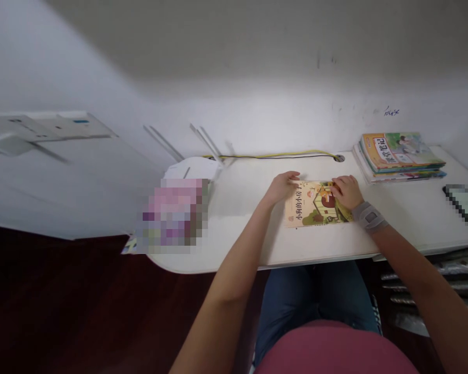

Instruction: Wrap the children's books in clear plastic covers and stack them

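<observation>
A thin picture book (315,208) lies on the white desk in front of me, its cover showing a little striped house, a tree and Chinese characters. At its upper left corner is my left hand (281,188), fingers bent round the edge and tips partly hidden. My right hand (347,192) is closed over the upper right corner, with its fingers on the cover and top edge. A grey band (369,215) wraps the right wrist. The book appears shut and roughly flat.
Right of the book stands a stack of books (401,150), with a phone (466,205) near the desk's right end. A white router (197,167) with antennas sits left, behind a blurred pink item (175,208). Cables (273,155) run along the wall to a desk hole (339,158).
</observation>
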`<state>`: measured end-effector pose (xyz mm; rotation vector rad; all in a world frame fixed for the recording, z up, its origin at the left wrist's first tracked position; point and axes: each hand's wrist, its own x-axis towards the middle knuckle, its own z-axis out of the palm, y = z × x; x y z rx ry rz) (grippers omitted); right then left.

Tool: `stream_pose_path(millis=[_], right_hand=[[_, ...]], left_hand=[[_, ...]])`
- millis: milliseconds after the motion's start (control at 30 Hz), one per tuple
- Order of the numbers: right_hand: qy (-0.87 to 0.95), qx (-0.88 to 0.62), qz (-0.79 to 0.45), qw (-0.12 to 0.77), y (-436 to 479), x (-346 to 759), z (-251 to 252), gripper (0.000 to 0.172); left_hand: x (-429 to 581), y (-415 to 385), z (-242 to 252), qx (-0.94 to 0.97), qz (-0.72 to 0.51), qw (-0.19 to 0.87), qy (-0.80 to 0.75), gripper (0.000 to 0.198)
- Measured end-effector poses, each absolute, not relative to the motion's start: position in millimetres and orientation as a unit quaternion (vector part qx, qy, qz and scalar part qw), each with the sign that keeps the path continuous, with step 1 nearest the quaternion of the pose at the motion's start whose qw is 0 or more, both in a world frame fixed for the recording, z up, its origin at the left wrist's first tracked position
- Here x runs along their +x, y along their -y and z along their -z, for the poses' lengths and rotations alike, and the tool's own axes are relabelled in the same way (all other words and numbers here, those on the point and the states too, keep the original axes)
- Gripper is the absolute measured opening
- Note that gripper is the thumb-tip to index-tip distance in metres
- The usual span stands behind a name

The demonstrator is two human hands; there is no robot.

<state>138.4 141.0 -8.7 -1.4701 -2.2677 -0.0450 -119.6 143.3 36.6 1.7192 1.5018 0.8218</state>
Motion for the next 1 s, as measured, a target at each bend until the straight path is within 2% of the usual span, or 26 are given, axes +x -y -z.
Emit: stream_pose_path(millis=[133, 267, 367, 467, 567, 700, 900, 1000], right_hand=[[0.822, -0.494, -0.069, 0.275, -146.2, 151.6, -8.9, 0.032], [0.785, -0.479, -0.240, 0.312, -146.8, 167.1, -31.1, 0.027], [0.741, -0.468, -0.357, 0.324, -145.3, 173.7, -41.7, 0.026], [0.685, -0.479, -0.417, 0.356, -146.1, 171.1, -41.1, 0.032], [0.641, -0.553, -0.391, 0.362, -150.9, 161.0, -29.9, 0.037], [0.630, -0.642, -0.301, 0.315, -160.1, 147.0, -9.6, 0.039], [0.646, -0.718, -0.148, 0.213, -163.3, 137.2, 0.8, 0.022], [0.653, -0.733, -0.096, 0.166, -160.0, 133.1, -1.3, 0.024]], left_hand=[[-124.8, -141.0, -51.5, 0.668, -0.306, 0.370, -0.568, 0.031], [-128.8, -130.3, -58.9, 0.652, -0.331, 0.398, -0.553, 0.015], [-132.1, -130.4, -54.5, 0.634, -0.359, 0.418, -0.543, 0.016], [-132.9, -137.5, -44.0, 0.599, -0.386, 0.419, -0.563, 0.023], [-128.4, -144.4, -31.6, 0.576, -0.371, 0.388, -0.617, 0.028], [-117.9, -146.9, -18.3, 0.586, -0.297, 0.320, -0.683, 0.028], [-109.1, -146.4, -10.0, 0.608, -0.212, 0.219, -0.733, 0.022], [-107.1, -144.5, -7.5, 0.626, -0.176, 0.179, -0.738, 0.025]])
